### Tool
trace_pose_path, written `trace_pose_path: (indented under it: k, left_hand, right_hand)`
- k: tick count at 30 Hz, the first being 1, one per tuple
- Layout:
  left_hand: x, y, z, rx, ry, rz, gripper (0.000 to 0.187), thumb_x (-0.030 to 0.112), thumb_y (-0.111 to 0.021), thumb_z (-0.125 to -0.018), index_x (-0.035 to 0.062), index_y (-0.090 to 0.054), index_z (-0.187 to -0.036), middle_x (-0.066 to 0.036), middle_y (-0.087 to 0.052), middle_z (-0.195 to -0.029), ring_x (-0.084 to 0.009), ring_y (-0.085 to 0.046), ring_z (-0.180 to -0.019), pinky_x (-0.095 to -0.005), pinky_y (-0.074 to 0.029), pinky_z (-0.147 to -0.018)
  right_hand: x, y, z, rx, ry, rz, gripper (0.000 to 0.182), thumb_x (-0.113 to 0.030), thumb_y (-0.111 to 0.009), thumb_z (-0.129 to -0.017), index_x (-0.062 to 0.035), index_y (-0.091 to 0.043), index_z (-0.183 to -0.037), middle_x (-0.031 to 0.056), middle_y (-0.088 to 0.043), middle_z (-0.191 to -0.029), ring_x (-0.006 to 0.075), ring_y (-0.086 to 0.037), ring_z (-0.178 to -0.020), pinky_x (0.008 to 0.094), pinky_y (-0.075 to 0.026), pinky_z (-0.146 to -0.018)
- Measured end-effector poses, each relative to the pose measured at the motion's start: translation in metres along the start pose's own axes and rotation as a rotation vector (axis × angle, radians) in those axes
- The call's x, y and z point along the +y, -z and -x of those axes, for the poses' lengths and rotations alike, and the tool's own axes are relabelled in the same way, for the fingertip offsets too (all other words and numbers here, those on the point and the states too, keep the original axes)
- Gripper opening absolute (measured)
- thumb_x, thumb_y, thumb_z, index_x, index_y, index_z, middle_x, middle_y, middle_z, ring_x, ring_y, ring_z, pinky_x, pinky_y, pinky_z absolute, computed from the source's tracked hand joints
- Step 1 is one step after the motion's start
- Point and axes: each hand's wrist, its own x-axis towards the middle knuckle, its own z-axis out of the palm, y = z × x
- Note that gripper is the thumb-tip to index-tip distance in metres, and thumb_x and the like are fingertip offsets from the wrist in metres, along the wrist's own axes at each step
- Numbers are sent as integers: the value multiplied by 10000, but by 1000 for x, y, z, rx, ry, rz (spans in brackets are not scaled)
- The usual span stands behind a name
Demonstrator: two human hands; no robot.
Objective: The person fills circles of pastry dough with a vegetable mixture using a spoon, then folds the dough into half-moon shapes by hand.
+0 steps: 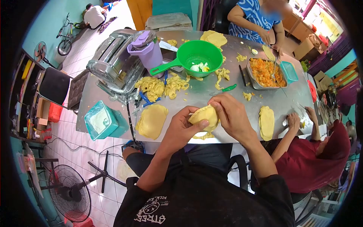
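Observation:
Both my hands hold a yellow dough pastry (pixel 206 115) with a crimped edge, above the near side of the metal table (pixel 177 130). My left hand (pixel 184 126) is wrapped round its left side, thumb across the front. At its upper right, the fingers of my right hand (pixel 228 113) are pinched on the edge. Below the pastry, dough scraps (pixel 203 136) and something white show partly. A flat dough sheet (pixel 152 121) lies to the left, and a longer dough piece (pixel 267 123) to the right.
A green strainer (pixel 198 56) holds egg pieces. Behind my hands lies a green-handled knife (pixel 228 88). An orange filling tray (pixel 264 73), dough scraps (pixel 151 87), a pasta machine (pixel 111 60) and a teal flour container (pixel 99 122) stand around. Co-workers sit at right (pixel 314 162) and far right (pixel 253 22).

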Motion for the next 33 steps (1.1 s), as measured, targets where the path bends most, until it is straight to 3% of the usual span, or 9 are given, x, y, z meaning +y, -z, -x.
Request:
trace_pose_path:
  k: [4, 7, 9, 13, 15, 18, 25, 30, 33]
  left_hand:
    - [-2, 1, -1, 41, -30, -22, 305, 107, -741, -926, 2, -579, -1163, -52, -669, -1042, -90, -658, -928, -233, -539, -792]
    - [-2, 1, 0, 37, -32, 14, 324, 87, -746, -912, 11, -579, -1178, -47, -665, -1065, -97, -640, -967, -255, -523, -847]
    - [-3, 1, 2, 48, -61, -21, 344, 72, -748, -906, 16, -568, -1194, -52, -656, -1091, -97, -630, -988, -255, -515, -854]
    - [-3, 0, 3, 25, -68, -33, 360, 57, -748, -901, 20, -560, -1205, -50, -647, -1106, -99, -623, -999, -254, -509, -860]
    - [-4, -2, 3, 9, -58, -51, 384, 50, -745, -900, 17, -548, -1228, -50, -654, -1110, -100, -624, -1011, -254, -509, -872]
    - [-1, -8, 1, 14, -81, -71, 397, 100, -744, -918, 10, -556, -1256, -72, -670, -1096, -88, -625, -986, -244, -518, -833]
    - [-2, -4, 2, 28, -59, -47, 400, 62, -748, -900, -15, -592, -1260, -60, -661, -1140, -121, -623, -1050, -278, -505, -922]
    - [-5, -4, 2, 30, -111, -18, 388, 64, -748, -901, -5, -584, -1246, -56, -648, -1145, -120, -616, -1045, -280, -505, -919]
    - [-6, -7, 2, 39, -126, -6, 369, 93, -733, -927, -13, -557, -1234, -63, -668, -1068, -111, -641, -992, -268, -530, -868]
  right_hand:
    - [2, 4, 0, -4, -34, -58, 145, -113, -620, -968, 5, -686, -1020, 152, -668, -936, 318, -664, -856, 378, -522, -767]
    - [3, 7, 1, -23, 21, -60, 151, -120, -623, -972, 5, -688, -1023, 144, -675, -935, 303, -668, -859, 376, -524, -772]
    - [1, 9, 0, -76, -127, -217, 153, -125, -632, -967, 6, -690, -1021, 139, -681, -934, 295, -670, -858, 372, -526, -774]
    - [0, 8, 3, -121, -176, -212, 148, -116, -626, -967, 9, -685, -1021, 147, -677, -944, 306, -665, -855, 375, -526, -774]
    - [-3, 5, 4, -43, -19, -7, 144, -106, -617, -969, 11, -681, -1023, 154, -672, -956, 318, -661, -853, 378, -526, -775]
    - [1, 1, 6, -26, -18, 44, 141, -97, -611, -970, 14, -677, -1027, 160, -666, -965, 326, -661, -864, 381, -526, -774]
    - [-2, 6, 8, -36, -5, -89, 144, -111, -631, -962, 6, -691, -1020, 154, -681, -958, 311, -673, -871, 368, -530, -784]
    - [-3, 7, 7, -110, -192, -211, 140, -106, -636, -955, 5, -691, -1020, 155, -683, -947, 308, -676, -863, 374, -532, -781]
    - [-3, 4, 9, -34, -15, -20, 140, -103, -631, -957, 9, -683, -1023, 159, -678, -941, 320, -675, -861, 384, -532, -777]
